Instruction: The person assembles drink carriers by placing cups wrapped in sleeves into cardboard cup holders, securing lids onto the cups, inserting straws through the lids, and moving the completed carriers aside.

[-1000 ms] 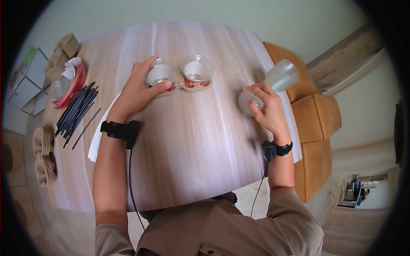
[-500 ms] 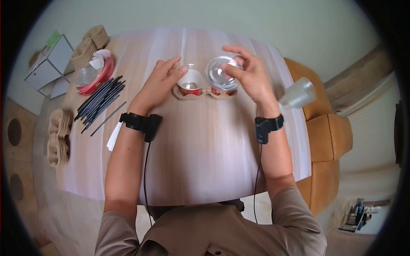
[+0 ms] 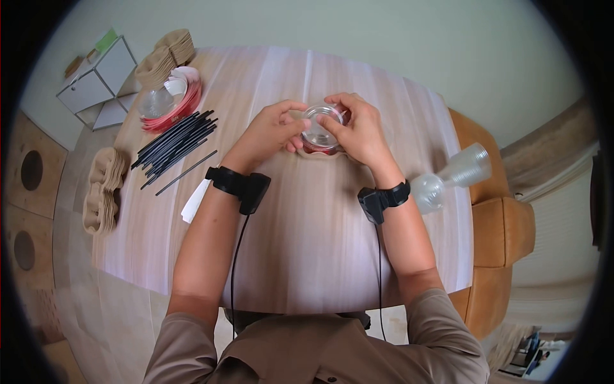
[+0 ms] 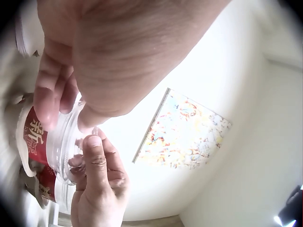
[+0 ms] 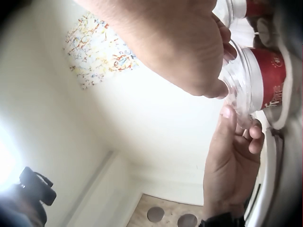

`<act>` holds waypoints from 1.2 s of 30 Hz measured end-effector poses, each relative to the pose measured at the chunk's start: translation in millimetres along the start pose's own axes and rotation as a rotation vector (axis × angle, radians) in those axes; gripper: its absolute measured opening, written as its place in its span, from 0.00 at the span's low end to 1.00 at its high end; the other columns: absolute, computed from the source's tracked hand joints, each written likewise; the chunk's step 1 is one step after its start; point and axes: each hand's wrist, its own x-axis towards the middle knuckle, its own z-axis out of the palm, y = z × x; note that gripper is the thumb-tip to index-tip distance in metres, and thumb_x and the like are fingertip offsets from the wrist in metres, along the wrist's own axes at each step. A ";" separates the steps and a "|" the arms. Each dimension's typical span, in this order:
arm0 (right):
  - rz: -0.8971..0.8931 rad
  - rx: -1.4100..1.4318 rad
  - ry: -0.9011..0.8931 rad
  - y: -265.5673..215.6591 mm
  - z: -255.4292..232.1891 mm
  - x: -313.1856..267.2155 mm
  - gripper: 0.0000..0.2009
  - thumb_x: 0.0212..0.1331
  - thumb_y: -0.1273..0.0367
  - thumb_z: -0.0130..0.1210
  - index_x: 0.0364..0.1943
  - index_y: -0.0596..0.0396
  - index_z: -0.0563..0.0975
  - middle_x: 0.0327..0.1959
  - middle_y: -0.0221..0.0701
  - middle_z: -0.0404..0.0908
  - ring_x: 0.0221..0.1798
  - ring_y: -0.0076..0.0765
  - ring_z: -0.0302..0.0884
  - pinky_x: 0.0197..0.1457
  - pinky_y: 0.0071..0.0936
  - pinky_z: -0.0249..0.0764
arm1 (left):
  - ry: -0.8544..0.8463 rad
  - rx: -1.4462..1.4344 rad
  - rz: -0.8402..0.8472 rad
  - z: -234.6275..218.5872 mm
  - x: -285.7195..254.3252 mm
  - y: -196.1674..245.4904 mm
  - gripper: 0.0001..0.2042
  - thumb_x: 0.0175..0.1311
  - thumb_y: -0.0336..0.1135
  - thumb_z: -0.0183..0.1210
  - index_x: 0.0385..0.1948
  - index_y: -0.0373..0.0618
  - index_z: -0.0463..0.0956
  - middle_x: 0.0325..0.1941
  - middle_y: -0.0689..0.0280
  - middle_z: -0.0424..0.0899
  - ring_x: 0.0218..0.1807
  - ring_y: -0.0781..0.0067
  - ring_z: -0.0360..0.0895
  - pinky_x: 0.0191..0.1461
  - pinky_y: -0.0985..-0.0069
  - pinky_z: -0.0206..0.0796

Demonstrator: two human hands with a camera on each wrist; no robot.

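Note:
A clear plastic lid (image 3: pixel 318 131) sits over the left of two clear cups (image 4: pixel 41 137) with red printed bands. Both cups stand in a brown pulp cup carrier (image 3: pixel 312 155). My left hand (image 3: pixel 275 130) grips the lid's left edge, thumb on top and fingers curled below the rim. From the other side my right hand (image 3: pixel 362 131) holds the lid, its thumb laid across the top. The right cup (image 5: pixel 255 8) is mostly hidden behind my right hand in the head view.
To the right lie a clear lid stack (image 3: pixel 427 192) and nested clear cups (image 3: pixel 470 165). Black straws (image 3: pixel 173 147), red paper sleeves (image 3: pixel 182 105) and stacked carriers (image 3: pixel 102 192) occupy the left side. A brown chair (image 3: pixel 495 233) borders the table's right edge.
My right hand has brought a lid leftward from the lid stack to the left cup. My left hand has shifted from the cup's side onto the lid's edge. The head view has turned.

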 end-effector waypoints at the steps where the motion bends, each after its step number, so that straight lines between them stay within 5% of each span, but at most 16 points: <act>1: -0.001 0.002 -0.005 -0.6 0.1 -0.7 0.21 0.64 0.63 0.77 0.55 0.62 0.89 0.40 0.39 0.88 0.38 0.39 0.88 0.47 0.38 0.83 | -0.014 -0.035 -0.006 0.4 0.0 -0.9 0.26 0.83 0.38 0.66 0.75 0.35 0.76 0.39 0.69 0.87 0.37 0.83 0.84 0.40 0.83 0.76; 6: -0.026 -0.132 0.035 -5.4 -1.8 -4.4 0.20 0.63 0.59 0.77 0.51 0.60 0.91 0.43 0.41 0.87 0.41 0.49 0.87 0.48 0.44 0.82 | -0.021 -0.112 -0.017 1.1 1.1 -3.6 0.25 0.84 0.37 0.65 0.76 0.34 0.75 0.40 0.69 0.88 0.37 0.83 0.85 0.41 0.83 0.78; 19: -0.149 -0.219 0.085 33.0 1.1 1.3 0.11 0.73 0.63 0.67 0.45 0.55 0.92 0.40 0.39 0.91 0.47 0.54 0.85 0.58 0.52 0.78 | 0.050 -0.198 -0.048 9.3 7.8 -13.4 0.28 0.81 0.37 0.68 0.74 0.27 0.75 0.40 0.59 0.91 0.34 0.77 0.88 0.40 0.80 0.80; 29: 0.067 -0.066 -0.043 26.8 -14.3 3.7 0.12 0.77 0.66 0.61 0.44 0.59 0.91 0.38 0.47 0.92 0.43 0.58 0.89 0.52 0.49 0.83 | 0.054 -0.252 -0.056 21.5 6.4 -10.9 0.23 0.83 0.34 0.65 0.70 0.26 0.78 0.43 0.58 0.91 0.35 0.76 0.89 0.41 0.78 0.82; 31: 0.094 -0.047 -0.056 27.2 -15.2 3.4 0.12 0.77 0.66 0.60 0.44 0.60 0.91 0.37 0.48 0.91 0.41 0.59 0.90 0.50 0.48 0.83 | 0.065 -0.245 -0.081 24.0 5.2 -9.7 0.21 0.84 0.38 0.64 0.69 0.33 0.82 0.41 0.67 0.87 0.37 0.81 0.85 0.45 0.81 0.80; 36: 0.159 -0.039 -0.066 29.9 -13.0 4.0 0.13 0.77 0.64 0.60 0.43 0.61 0.89 0.36 0.49 0.91 0.42 0.60 0.89 0.51 0.49 0.82 | 0.089 -0.278 -0.083 27.4 4.0 -6.8 0.21 0.84 0.37 0.64 0.68 0.31 0.83 0.40 0.68 0.86 0.36 0.82 0.84 0.46 0.82 0.79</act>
